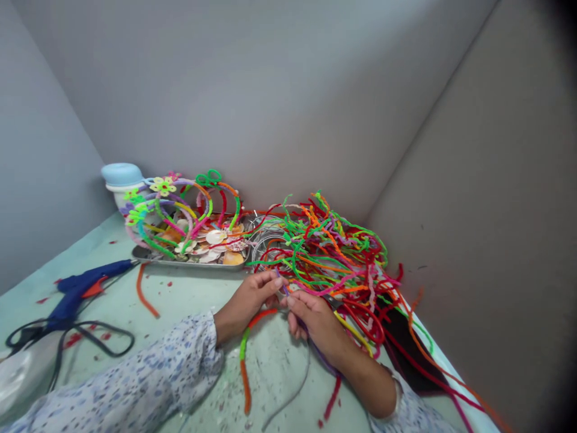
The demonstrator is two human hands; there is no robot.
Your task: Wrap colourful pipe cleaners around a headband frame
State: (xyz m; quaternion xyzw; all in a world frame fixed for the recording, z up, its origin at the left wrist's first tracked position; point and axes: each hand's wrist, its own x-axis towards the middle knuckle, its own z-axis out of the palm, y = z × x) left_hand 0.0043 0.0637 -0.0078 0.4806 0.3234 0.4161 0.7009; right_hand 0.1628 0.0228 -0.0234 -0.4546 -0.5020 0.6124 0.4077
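My left hand point(247, 300) and my right hand point(315, 322) meet near the middle of the pale green table point(189, 300). Both pinch a thin purple pipe cleaner point(285, 290) between their fingertips. It runs down under my right hand toward my wrist. Just beyond the fingers lies a big tangled heap of pipe cleaners point(333, 252) in red, green, orange and pink. An orange and green pipe cleaner point(244, 355) curves on the table below my left hand.
A metal tray point(189, 260) at the back holds shells and decorated headbands point(180, 204). A blue glue gun point(83, 288) with black cord lies at the left. A loose orange pipe cleaner point(145, 291) lies by the tray. Grey walls close in the corner.
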